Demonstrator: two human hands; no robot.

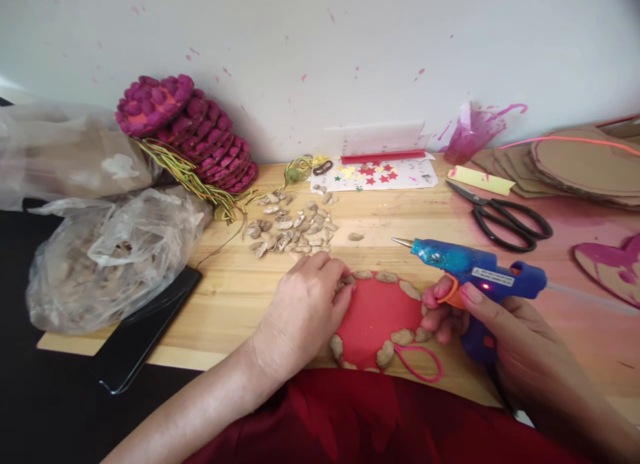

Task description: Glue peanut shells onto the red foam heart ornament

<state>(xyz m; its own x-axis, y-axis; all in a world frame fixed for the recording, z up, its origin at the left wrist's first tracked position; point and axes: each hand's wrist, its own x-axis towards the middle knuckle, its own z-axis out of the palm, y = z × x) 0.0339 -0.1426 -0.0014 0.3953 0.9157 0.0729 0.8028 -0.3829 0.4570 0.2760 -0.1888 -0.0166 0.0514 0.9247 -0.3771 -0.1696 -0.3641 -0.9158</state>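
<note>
In my right hand [505,324] is a blue hot glue gun [457,257], its metal nozzle pointing left and a small red light lit on its side. The fingers of my left hand [305,304] are pinched on a peanut shell [346,281] at the upper left edge of a red card [377,311]. Several more peanut shells line the card's rim. A pink cord loop [420,365] sticks out at its lower right. Beyond my left hand lies a loose pile of peanut shells [295,231]; one single shell [356,237] rests apart from it.
A plastic bag of shells [120,257] and a dark phone-like slab [150,331] lie left. Stacked magenta shell-covered pieces [200,137] lean at the wall. Black-handled scissors [505,217], cardboard pieces [585,161] and a stained plastic cup [465,134] are right; star stickers [375,174] lie behind.
</note>
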